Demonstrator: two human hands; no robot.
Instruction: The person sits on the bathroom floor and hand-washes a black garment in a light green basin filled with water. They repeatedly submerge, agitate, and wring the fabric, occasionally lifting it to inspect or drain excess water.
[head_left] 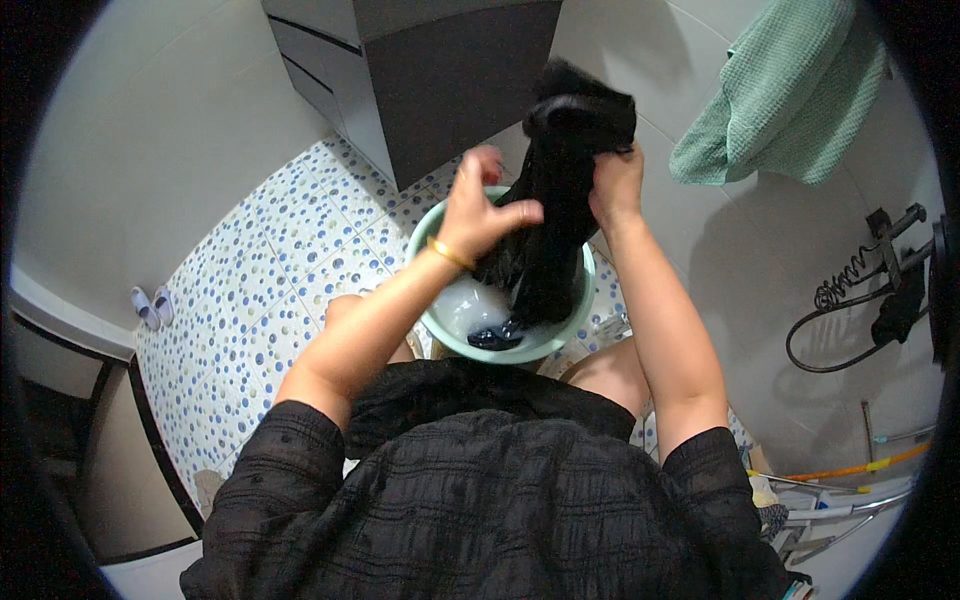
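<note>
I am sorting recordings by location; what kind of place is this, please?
Probably a bathroom: a green towel hangs up, the floor is dotted tile, and a basin holds cloudy water.

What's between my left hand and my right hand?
The head view shows black cloth between them: your right hand grips it, your left hand is open beside it, and its lower part hangs into the green basin.

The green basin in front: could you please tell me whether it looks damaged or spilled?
Nothing stands out: the green basin looks whole where visible, cloudy water sits inside, and the right hand holds the black garment over it.
</note>
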